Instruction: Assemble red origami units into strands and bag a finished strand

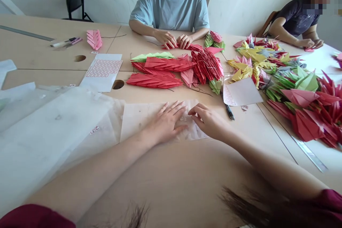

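A thin, translucent plastic bag (139,117) lies flat on the table in front of me. My left hand (167,121) rests palm down on it, with the fingers stretched out and spread. Close to the bag's right part, my right hand (210,119) has its thumb and fingers bent into a pinch. Whatever is between those fingertips is hidden or too small to name. At my left, a heap of similar translucent bags (58,124) covers the table, and a small red-marked sticker (94,130) shows on it.
Red folded-paper bundles (162,71) lie beyond my hands; more colourful paper pieces (307,114) pile up at right. Sticker sheets (100,73) and a black utility knife (229,112) lie nearby. A person (173,7) opposite handles red paper; another person (296,21) sits at far right.
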{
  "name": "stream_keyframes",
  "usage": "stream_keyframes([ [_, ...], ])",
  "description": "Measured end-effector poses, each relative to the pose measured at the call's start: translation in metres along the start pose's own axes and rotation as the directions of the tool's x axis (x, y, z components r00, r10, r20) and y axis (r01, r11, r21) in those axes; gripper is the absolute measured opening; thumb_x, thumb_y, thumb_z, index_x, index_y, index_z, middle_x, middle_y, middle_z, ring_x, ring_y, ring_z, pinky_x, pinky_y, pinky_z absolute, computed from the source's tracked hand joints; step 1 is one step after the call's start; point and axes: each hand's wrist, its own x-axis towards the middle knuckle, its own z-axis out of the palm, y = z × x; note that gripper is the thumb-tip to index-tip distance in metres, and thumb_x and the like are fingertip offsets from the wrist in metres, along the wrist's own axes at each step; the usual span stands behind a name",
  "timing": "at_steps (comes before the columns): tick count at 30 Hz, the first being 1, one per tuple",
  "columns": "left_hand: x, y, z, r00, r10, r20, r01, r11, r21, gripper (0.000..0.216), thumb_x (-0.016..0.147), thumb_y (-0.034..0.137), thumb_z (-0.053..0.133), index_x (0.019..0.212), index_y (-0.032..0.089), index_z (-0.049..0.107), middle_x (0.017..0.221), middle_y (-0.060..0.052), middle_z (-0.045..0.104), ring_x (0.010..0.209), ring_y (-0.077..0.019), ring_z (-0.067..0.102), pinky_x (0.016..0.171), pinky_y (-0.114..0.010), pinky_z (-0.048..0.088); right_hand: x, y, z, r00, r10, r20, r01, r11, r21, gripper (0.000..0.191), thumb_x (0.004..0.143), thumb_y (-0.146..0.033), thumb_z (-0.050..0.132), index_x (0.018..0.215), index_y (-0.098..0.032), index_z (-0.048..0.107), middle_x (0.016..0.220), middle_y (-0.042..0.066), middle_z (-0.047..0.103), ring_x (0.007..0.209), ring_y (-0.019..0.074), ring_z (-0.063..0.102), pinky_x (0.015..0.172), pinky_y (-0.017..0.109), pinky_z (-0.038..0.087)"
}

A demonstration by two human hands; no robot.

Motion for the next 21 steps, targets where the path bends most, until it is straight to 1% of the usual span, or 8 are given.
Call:
stream_keyframes([
  [3,0.0,-0.001,0.002,1.0,-0.005,0.002,0.005,1.0,-0.015,0.063,0.095,0.054,0.039,0.149,0.023,0.031,0.159,-0.003,0.026,0.148,-0.0217,0.019,0.122,-0.045,0.012,0.004,-0.007,0.011,0.997,0.075,-0.029,-0.076,0.997,-0.023,0.016,0.096,-0.023,0.043,0.095,-0.02,0.058,0.101,0.006,0.061,0.082,0.0181,0.062,0.071,0.03,0.045],
  [6,-0.001,0.0,0.003,1.0,-0.015,-0.006,0.015,1.0,-0.017,0.068,0.092,0.059,0.042,0.15,0.024,0.03,0.16,-0.004,0.023,0.149,-0.0228,0.017,0.122,-0.045,0.011,0.004,-0.013,0.014,0.994,0.104,-0.022,-0.105,0.994,-0.02,0.015,0.096,-0.023,0.043,0.091,-0.02,0.057,0.098,0.006,0.061,0.081,0.0186,0.061,0.071,0.03,0.044],
  [10,-0.001,0.001,0.003,0.999,-0.034,0.013,0.034,0.999,-0.02,0.07,0.092,0.06,0.042,0.15,0.025,0.029,0.16,-0.003,0.022,0.149,-0.0234,0.016,0.122,-0.045,0.011,0.004,-0.014,0.013,0.993,0.116,-0.001,-0.116,0.993,-0.018,0.014,0.096,-0.023,0.044,0.091,-0.02,0.057,0.099,0.006,0.062,0.082,0.0194,0.062,0.071,0.03,0.044],
  [15,-0.001,0.0,0.004,1.0,-0.025,0.0,0.025,0.999,-0.025,0.069,0.092,0.061,0.041,0.15,0.025,0.03,0.16,-0.003,0.022,0.149,-0.0237,0.016,0.122,-0.044,0.011,0.003,-0.01,0.017,0.996,0.075,-0.053,-0.074,0.997,0.016,0.012,0.095,-0.022,0.045,0.091,-0.022,0.056,0.097,0.005,0.061,0.082,0.0189,0.062,0.071,0.029,0.044],
  [17,-0.001,0.0,0.004,1.0,-0.024,-0.003,0.024,0.999,-0.025,0.07,0.092,0.062,0.041,0.15,0.025,0.03,0.16,-0.003,0.023,0.149,-0.0237,0.016,0.122,-0.044,0.011,0.002,-0.01,0.018,0.995,0.08,-0.064,-0.079,0.997,0.021,0.012,0.095,-0.022,0.045,0.091,-0.022,0.056,0.097,0.005,0.061,0.083,0.0188,0.062,0.07,0.029,0.044],
  [21,0.0,0.002,0.004,0.999,-0.04,0.003,0.04,0.999,-0.023,0.071,0.091,0.064,0.038,0.15,0.024,0.03,0.16,-0.004,0.023,0.149,-0.0237,0.016,0.122,-0.044,0.01,0.004,-0.014,0.017,0.993,0.116,-0.028,-0.116,0.993,-0.021,0.01,0.095,-0.024,0.046,0.09,-0.021,0.054,0.098,0.005,0.06,0.078,0.0181,0.06,0.066,0.029,0.042],
])
